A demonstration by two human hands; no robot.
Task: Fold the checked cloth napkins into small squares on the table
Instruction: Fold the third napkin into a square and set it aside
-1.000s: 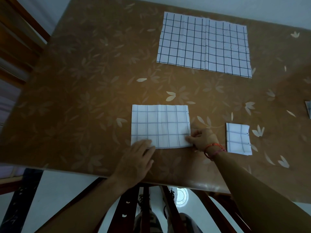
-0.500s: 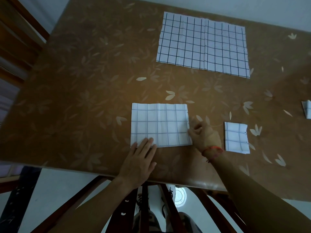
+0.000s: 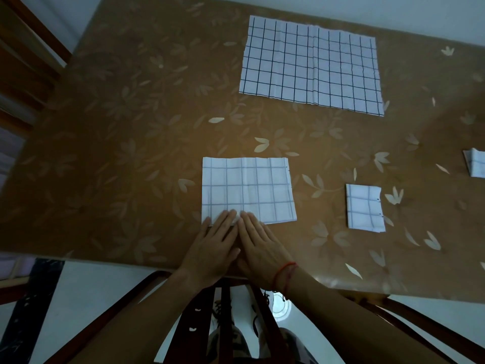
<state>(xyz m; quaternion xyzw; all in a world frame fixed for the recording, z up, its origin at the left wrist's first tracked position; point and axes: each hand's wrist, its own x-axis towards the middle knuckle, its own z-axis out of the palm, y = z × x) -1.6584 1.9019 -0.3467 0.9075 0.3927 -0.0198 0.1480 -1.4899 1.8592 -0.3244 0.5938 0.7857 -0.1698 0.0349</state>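
Brown table with pale leaf-and-flower print, half-folded napkin white with faint grey-blue checks, flat napkin beyond it white with bold dark-navy grid, small folded square to its right white with faint checks, red thread bracelet on the wrist near it.

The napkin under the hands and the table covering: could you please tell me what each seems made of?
Napkin: likely thin woven cloth, matte white, faint grey checks; soft creases show. Table covering: probably glossy plastic or vinyl sheet, brown leaf print; sheen near the edge.
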